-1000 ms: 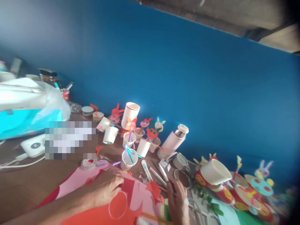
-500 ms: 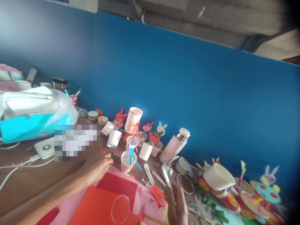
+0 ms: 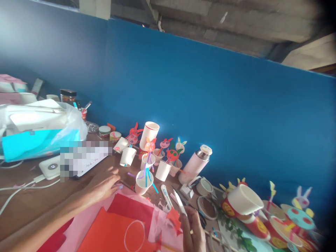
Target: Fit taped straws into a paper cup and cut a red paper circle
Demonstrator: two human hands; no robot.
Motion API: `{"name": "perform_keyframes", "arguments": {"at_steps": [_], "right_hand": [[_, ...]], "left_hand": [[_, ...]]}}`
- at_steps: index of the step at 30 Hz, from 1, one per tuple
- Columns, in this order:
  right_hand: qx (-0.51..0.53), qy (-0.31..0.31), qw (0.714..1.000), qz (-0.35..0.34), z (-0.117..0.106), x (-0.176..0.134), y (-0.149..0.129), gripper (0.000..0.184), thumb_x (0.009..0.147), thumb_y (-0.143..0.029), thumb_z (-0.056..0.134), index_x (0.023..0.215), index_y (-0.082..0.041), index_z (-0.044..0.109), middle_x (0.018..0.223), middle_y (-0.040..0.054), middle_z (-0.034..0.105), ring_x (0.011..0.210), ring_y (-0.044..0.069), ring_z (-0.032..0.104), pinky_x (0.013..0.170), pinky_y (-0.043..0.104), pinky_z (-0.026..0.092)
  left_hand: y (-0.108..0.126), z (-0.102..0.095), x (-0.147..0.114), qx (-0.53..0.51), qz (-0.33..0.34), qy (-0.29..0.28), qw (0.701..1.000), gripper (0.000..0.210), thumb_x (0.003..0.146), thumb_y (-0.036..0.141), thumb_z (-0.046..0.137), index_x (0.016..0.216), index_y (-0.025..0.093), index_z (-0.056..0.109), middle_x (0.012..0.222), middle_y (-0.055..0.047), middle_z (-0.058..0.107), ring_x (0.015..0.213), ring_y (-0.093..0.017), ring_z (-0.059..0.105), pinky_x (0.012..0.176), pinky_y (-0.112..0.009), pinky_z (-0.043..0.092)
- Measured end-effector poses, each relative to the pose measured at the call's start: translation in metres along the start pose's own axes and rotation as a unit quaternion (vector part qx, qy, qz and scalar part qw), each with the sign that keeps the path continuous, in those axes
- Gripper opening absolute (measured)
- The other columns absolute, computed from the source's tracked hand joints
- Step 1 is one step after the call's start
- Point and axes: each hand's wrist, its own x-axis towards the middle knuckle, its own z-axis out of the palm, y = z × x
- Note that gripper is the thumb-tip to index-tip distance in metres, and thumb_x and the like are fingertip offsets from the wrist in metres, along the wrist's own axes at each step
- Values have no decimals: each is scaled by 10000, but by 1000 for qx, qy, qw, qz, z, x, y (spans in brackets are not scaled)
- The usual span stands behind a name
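Note:
My right hand [image 3: 194,227] is closed round a slim white pen [image 3: 179,202], its tapered tip pointing up and away from me. My left hand [image 3: 106,183] rests low over the brown table, fingers stretched forward and a little apart, beside the edge of the pink paper [image 3: 78,224]. Nothing shows in its grasp. Between my hands lies an orange-red sheet [image 3: 105,227] with a pale oval outline [image 3: 134,235] drawn on it. A darker red sheet [image 3: 133,210] lies under it. A white utility knife [image 3: 166,196] lies just beyond the papers.
Paper cups [image 3: 144,182] with straw-and-paper animal figures stand ahead. Behind them are a pink thermos [image 3: 195,164] and a blue partition [image 3: 210,98]. More decorated cups [image 3: 245,199] crowd the right. At left are a power bank [image 3: 49,169], cables and a plastic bag [image 3: 76,122].
My left hand has shifted slightly left, away from the cups. My right hand has moved a little left and down with the pen, uncovering dark-handled scissors behind it.

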Motion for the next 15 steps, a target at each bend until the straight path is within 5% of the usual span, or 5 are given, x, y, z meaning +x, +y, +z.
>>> {"name": "perform_keyframes", "arguments": {"at_steps": [15], "right_hand": [[-32,-25,999,-23,3,-3,-6,356,847,-540,421,891,-231,592,645,1,638,502,144,535,502,221,422]], "left_hand": [[8,6,-4,35,2,-27,999,172,810,196,524,761,205,689,946,-98,647,968,-270,554,869,-399,422]]}}
